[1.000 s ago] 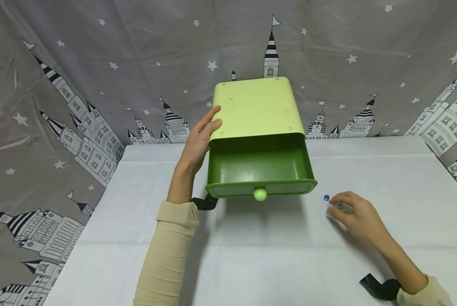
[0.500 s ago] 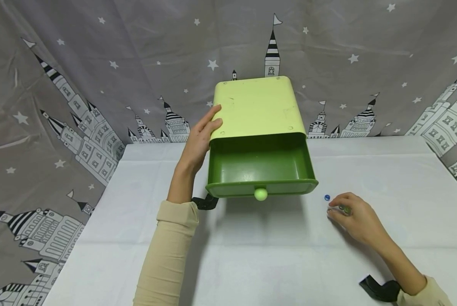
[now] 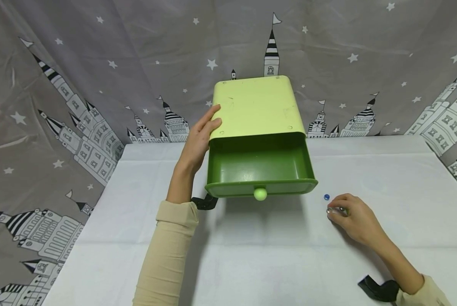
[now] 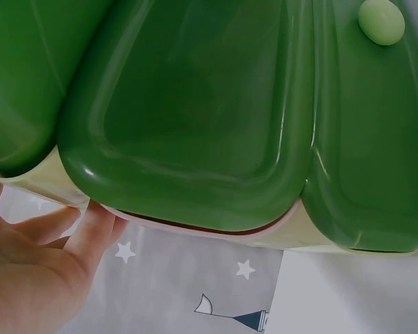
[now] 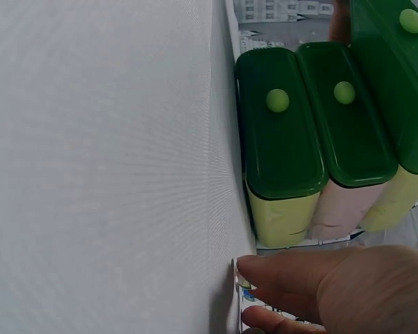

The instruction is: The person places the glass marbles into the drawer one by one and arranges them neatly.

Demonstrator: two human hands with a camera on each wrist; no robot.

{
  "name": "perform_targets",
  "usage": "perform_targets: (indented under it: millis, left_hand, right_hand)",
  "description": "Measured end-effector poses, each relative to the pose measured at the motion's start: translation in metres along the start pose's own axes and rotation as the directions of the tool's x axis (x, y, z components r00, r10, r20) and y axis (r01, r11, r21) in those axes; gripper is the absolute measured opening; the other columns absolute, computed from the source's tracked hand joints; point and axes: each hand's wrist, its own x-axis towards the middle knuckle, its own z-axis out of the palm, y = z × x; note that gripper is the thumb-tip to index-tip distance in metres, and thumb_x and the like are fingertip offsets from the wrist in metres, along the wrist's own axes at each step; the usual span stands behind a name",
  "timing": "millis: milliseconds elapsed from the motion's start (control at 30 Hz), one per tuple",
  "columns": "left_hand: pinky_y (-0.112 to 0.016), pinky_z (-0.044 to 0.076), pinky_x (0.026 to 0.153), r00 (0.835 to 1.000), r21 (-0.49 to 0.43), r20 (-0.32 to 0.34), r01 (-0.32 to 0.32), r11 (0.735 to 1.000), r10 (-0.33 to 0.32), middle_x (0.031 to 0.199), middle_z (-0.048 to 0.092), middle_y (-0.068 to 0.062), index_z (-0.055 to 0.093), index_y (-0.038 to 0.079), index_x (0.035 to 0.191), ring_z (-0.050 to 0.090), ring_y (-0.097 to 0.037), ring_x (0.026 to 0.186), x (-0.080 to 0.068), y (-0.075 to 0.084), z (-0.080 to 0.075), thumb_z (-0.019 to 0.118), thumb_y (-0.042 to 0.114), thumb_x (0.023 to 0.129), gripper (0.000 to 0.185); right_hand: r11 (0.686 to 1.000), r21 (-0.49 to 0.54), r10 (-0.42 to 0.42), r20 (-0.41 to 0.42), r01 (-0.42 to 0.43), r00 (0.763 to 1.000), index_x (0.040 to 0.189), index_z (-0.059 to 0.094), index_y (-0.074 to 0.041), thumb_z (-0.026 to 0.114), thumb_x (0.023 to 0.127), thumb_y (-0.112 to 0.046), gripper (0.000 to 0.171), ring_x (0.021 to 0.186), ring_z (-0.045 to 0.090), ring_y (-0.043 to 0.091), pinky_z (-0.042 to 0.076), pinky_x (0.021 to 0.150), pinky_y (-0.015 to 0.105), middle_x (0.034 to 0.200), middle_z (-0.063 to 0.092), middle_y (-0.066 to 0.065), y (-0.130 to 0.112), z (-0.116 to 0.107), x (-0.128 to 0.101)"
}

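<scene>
- The counter (image 3: pixel 251 263) wore a plain white cloth; no brand, label or readable writing showed on anything.
- A black strap (image 3: pixel 377 287) lay by the right sleeve at the near edge.
- The right hand (image 3: pixel 356 219) rested on the counter right of the drawer unit, its fingers (image 3: pixel 337 210) curled narrow round small glass marbles (image 3: pixel 341 209); how many could not be told.
- A blue marble (image 3: pixel 326 197) lay on the cloth just beyond those fingertips, apart from them.
- The top drawer (image 3: pixel 260 170) stood pulled out, dark green, nothing visible inside, its pale knob (image 3: pixel 260 194) facing the person.
- The left hand (image 3: pixel 198 142) pressed flat on the left side of the pale-green unit (image 3: pixel 257 106), fingers straight.
- In the right wrist view, two lower drawers (image 5: pixel 313 132) sat shut.
- Behind hung a grey curtain (image 3: pixel 98 63) printed with white stars and striped castle towers.
</scene>
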Motion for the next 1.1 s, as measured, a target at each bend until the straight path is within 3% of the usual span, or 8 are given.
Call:
perform_targets:
  millis: [267, 500, 1100]
  left_hand:
    - [-0.053, 0.037, 0.104, 1.0, 0.031, -0.001, 0.002, 1.0, -0.001, 0.157, 0.03, 0.009, 0.044, 0.03, 0.151, 0.035, -0.015, 0.138, -0.0011, -0.0011, -0.0016, 0.052, 0.032, 0.103, 0.049]
    - [-0.048, 0.042, 0.099, 1.0, 0.005, 0.0, -0.004, 1.0, 0.004, 0.156, 0.033, 0.007, 0.043, 0.028, 0.151, 0.045, -0.019, 0.13, -0.0007, -0.0012, -0.0011, 0.052, 0.03, 0.103, 0.049]
    - [-0.047, 0.044, 0.097, 1.0, -0.005, 0.001, 0.002, 1.0, -0.002, 0.155, 0.034, 0.007, 0.044, 0.029, 0.151, 0.048, -0.019, 0.126, 0.0002, -0.0009, -0.0004, 0.052, 0.03, 0.103, 0.049]
  right_hand:
    - [1.0, -0.003, 0.001, 0.004, -0.001, 1.0, 0.094, 0.075, 0.0, 0.077, 0.081, -0.001, 0.013, 0.096, 0.059, 0.034, 0.045, 0.078, 0.049, 0.106, 0.065, 0.015, 0.0003, 0.0019, 0.0001]
    - [1.0, -0.008, 0.001, 0.005, -0.001, 1.0, 0.093, 0.075, 0.0, 0.078, 0.081, -0.001, 0.012, 0.095, 0.059, 0.033, 0.045, 0.077, 0.048, 0.106, 0.064, 0.015, 0.0006, 0.0018, -0.0003]
    - [1.0, 0.002, 0.013, 0.012, -0.013, 1.0, 0.093, 0.075, -0.001, 0.078, 0.082, -0.002, 0.011, 0.095, 0.058, 0.032, 0.045, 0.077, 0.047, 0.107, 0.064, 0.015, -0.0018, -0.0009, -0.0005]
